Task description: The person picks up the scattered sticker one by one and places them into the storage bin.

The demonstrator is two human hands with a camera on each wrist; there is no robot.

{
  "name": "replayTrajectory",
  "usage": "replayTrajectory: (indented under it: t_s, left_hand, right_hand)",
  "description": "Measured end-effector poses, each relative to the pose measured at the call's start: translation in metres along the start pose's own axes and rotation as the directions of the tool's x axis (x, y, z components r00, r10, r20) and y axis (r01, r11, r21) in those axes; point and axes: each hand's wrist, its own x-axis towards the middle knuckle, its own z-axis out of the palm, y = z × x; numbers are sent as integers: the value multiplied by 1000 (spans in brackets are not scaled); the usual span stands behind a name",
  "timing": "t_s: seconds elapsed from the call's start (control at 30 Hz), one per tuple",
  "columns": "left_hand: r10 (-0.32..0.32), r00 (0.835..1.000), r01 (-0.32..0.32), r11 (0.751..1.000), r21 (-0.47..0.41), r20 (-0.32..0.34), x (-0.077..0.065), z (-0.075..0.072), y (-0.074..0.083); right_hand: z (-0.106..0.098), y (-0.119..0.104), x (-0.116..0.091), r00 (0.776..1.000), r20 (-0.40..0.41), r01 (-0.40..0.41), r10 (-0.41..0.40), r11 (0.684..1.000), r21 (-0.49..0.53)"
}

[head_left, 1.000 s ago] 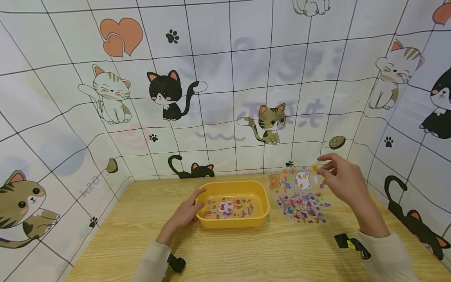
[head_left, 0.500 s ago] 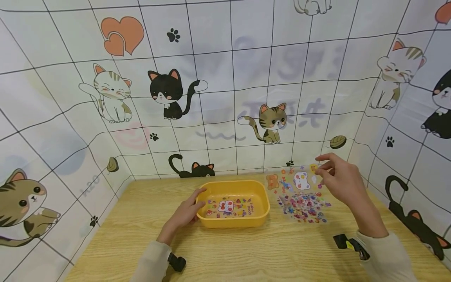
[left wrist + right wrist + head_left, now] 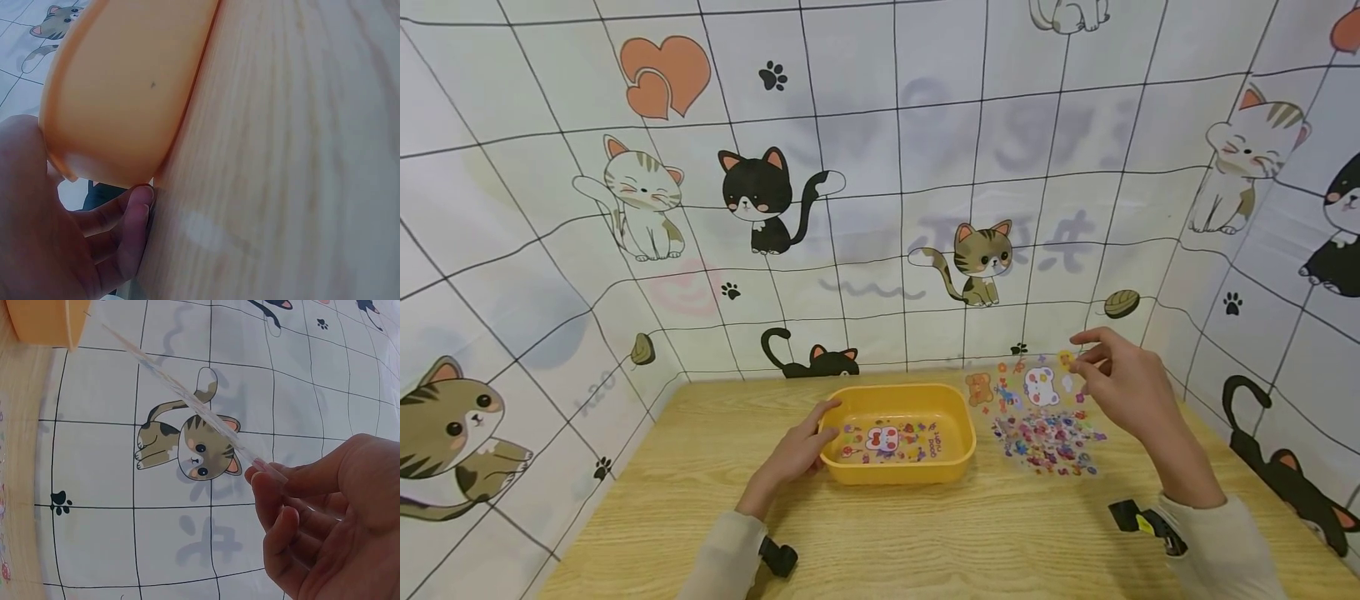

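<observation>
My left hand (image 3: 792, 450) grips the left end of a yellow plastic basin (image 3: 898, 476), its digits at the rim. In the left wrist view curled fingers (image 3: 134, 231) lie low beside the basin's wall (image 3: 131, 100). Inside the basin is a clear sticker sheet with a rabbit face (image 3: 882, 439). Between thumb and index finger my right hand (image 3: 1127, 387) pinches the edge of another clear sticker sheet (image 3: 1041, 387), printed with bears and flowers. It is raised off the table and seen nearly edge-on in the right wrist view (image 3: 187, 394).
Below the raised sheet, small colourful stickers (image 3: 1048, 443) lie on the wooden table (image 3: 895, 533), right of the basin. A white cat-print wall covering (image 3: 865, 208) stands behind and at both sides. Each wrist wears a black strapped device (image 3: 777, 558).
The raised sticker sheet has drifted slightly left with my right hand. My left hand keeps its grip on the basin, and the head view has shifted a little.
</observation>
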Motion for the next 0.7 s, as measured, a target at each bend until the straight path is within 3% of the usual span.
replayTrajectory:
  t_s: [0.7]
  left_hand:
    - [10,1000,-9,1000,18,-18,1,2,-1]
  right_hand:
    - [4,0,2,1000,-2,29,-29,999,15]
